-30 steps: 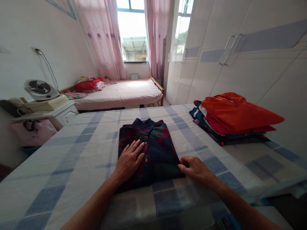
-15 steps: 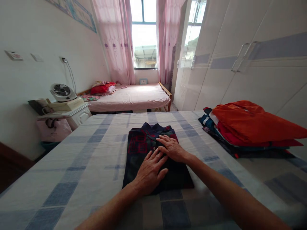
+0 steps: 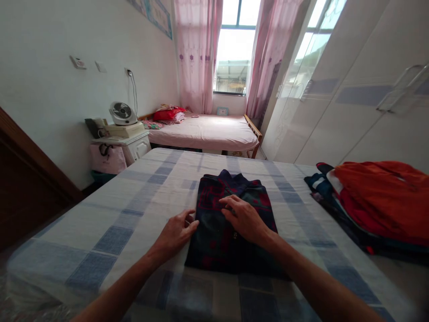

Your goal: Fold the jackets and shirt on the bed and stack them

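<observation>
A dark folded shirt (image 3: 214, 237) with red patterning and a collar lies flat on the bed, its collar toward the window. My left hand (image 3: 176, 230) is at the shirt's left edge, fingers bent and apart from the thumb, with nothing in it. Over the upper middle of the shirt is my right hand (image 3: 246, 219), its fingers loosely curved and holding nothing. Whether the right fingertips touch the cloth, I cannot tell. Part of the shirt's right side is hidden under my right hand and forearm.
A pile of folded clothes with an orange garment (image 3: 385, 192) on top sits at the right on the checked bedsheet (image 3: 144, 237). Farther off are a pink bed (image 3: 214, 129), a white nightstand (image 3: 139, 145) with a small fan (image 3: 122, 112), and white wardrobes (image 3: 351, 112).
My left hand has left the shirt's middle for its left edge. My right hand's fingers have curled more, still over the shirt. The view has turned left.
</observation>
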`<state>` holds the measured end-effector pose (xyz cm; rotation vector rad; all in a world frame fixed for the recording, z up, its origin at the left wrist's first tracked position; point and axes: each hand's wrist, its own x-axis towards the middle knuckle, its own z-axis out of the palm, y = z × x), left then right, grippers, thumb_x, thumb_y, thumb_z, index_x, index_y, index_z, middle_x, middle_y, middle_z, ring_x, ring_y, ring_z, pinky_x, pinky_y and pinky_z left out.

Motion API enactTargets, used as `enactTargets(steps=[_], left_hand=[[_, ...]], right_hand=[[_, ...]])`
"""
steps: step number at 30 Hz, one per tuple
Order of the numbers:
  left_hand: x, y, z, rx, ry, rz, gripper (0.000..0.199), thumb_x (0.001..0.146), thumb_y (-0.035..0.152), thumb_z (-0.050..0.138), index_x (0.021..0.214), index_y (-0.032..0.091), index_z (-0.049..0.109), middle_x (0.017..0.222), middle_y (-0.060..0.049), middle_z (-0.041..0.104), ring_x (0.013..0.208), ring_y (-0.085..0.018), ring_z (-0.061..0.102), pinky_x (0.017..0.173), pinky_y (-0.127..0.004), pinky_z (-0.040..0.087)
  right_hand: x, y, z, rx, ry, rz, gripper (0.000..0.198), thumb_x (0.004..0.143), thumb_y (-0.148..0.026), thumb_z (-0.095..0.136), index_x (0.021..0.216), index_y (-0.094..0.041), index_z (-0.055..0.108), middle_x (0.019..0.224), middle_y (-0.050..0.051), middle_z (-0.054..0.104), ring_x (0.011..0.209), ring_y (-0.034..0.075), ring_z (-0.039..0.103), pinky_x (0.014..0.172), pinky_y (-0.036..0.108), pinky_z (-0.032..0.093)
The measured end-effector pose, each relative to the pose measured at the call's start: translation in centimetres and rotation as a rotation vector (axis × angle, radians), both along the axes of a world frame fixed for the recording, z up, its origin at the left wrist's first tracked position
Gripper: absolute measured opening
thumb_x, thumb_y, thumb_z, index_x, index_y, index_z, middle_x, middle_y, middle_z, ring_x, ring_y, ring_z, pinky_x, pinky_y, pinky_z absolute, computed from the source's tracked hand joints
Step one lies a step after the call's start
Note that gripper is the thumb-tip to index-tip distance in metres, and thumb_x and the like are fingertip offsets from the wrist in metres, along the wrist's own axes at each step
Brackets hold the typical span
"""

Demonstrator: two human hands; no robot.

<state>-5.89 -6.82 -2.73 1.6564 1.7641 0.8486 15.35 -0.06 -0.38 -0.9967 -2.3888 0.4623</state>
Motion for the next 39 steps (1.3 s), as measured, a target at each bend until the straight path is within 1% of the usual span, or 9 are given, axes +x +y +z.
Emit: enactTargets(steps=[5, 9, 12, 16, 20, 23, 27, 32, 39], left_hand=[[0.8, 0.0, -0.7, -0.150, -0.360, 0.076, 0.050, 0.071, 0.038, 0.060, 0.111, 0.010, 0.051, 0.066, 0.004, 0.055, 0.062, -0.016, 0.058, 0.050, -0.025, 0.044], [1.9, -0.2, -0.7, -0.165, -0.501, 0.033, 0.040, 0.071, 0.035, 0.061, 0.102, 0.011, 0.053, 0.069, 0.002, 0.055, 0.064, -0.015, 0.057, 0.052, -0.024, 0.043], [2.6, -0.8, -0.6, -0.029, -0.295, 0.018, 0.031, 0.075, 0.031, 0.058, 0.101, 0.013, 0.057, 0.077, -0.002, 0.061, 0.072, -0.017, 0.058, 0.065, -0.029, 0.046], [3.4, -1.6, -0.5, 0.073, 0.039, 0.019, 0.040, 0.077, 0.025, 0.054, 0.116, 0.016, 0.053, 0.105, -0.009, 0.063, 0.095, -0.023, 0.059, 0.084, -0.036, 0.045], [3.7, -1.8, -0.9, 0.085, 0.159, -0.017, 0.042, 0.081, 0.022, 0.049, 0.123, 0.018, 0.048, 0.118, -0.010, 0.059, 0.108, -0.024, 0.056, 0.091, -0.036, 0.045], [3.8, -2.1, -1.1, 0.087, 0.235, -0.038, 0.047, 0.082, 0.020, 0.045, 0.129, 0.017, 0.043, 0.117, -0.011, 0.058, 0.105, -0.024, 0.058, 0.087, -0.037, 0.048], [3.9, -2.6, -1.4, 0.154, 0.300, -0.043, 0.044, 0.081, 0.018, 0.048, 0.125, 0.017, 0.047, 0.116, -0.011, 0.057, 0.103, -0.024, 0.058, 0.086, -0.037, 0.049], [3.8, -3.4, -1.4, 0.289, 0.366, -0.051, 0.032, 0.078, 0.020, 0.056, 0.109, 0.015, 0.057, 0.135, -0.015, 0.046, 0.123, -0.030, 0.043, 0.103, -0.046, 0.037], [3.6, -5.1, -1.9, 0.251, 0.338, -0.140, 0.069, 0.078, 0.011, 0.053, 0.141, 0.017, 0.026, 0.097, -0.008, 0.068, 0.085, -0.024, 0.062, 0.077, -0.038, 0.051]], right_hand=[[-2.5, 1.4, -0.2, -0.052, 0.024, -0.031, 0.027, 0.087, -0.027, 0.049, 0.111, -0.020, 0.059, 0.101, 0.005, 0.062, 0.077, 0.014, 0.060, 0.075, 0.026, 0.044], [-5.3, 3.6, 0.1, -0.030, -0.051, -0.081, 0.035, 0.085, -0.028, 0.051, 0.118, -0.020, 0.057, 0.112, 0.006, 0.060, 0.084, 0.016, 0.061, 0.080, 0.029, 0.044], [-7.5, 5.8, 0.5, -0.021, -0.115, -0.153, 0.043, 0.083, -0.027, 0.050, 0.125, -0.019, 0.052, 0.126, 0.009, 0.053, 0.101, 0.022, 0.058, 0.089, 0.033, 0.042], [-9.6, 9.3, 0.5, -0.103, -0.200, -0.165, 0.055, 0.076, -0.016, 0.050, 0.131, -0.011, 0.047, 0.130, 0.015, 0.052, 0.114, 0.026, 0.051, 0.096, 0.034, 0.038], [-10.4, 12.1, 0.1, -0.210, -0.251, -0.081, 0.057, 0.062, -0.008, 0.055, 0.118, -0.017, 0.058, 0.097, 0.007, 0.068, 0.091, 0.022, 0.061, 0.078, 0.029, 0.046], [-9.9, 13.0, -0.3, -0.279, -0.233, -0.006, 0.042, 0.058, -0.010, 0.054, 0.097, -0.018, 0.066, 0.075, 0.002, 0.067, 0.070, 0.017, 0.061, 0.062, 0.025, 0.045], [-7.7, 12.7, -0.1, -0.326, -0.122, 0.047, 0.027, 0.063, -0.018, 0.045, 0.085, -0.017, 0.060, 0.079, 0.001, 0.064, 0.057, 0.010, 0.054, 0.054, 0.022, 0.042], [-3.8, 11.3, 0.5, -0.493, 0.381, 0.085, 0.014, 0.064, -0.024, 0.044, 0.077, -0.021, 0.045, 0.105, 0.002, 0.062, 0.050, 0.006, 0.043, 0.050, 0.022, 0.038], [-2.8, 10.8, 0.7, -0.597, 0.720, 0.031, 0.016, 0.063, -0.024, 0.052, 0.075, -0.022, 0.042, 0.094, 0.002, 0.063, 0.052, 0.008, 0.043, 0.049, 0.023, 0.034]])
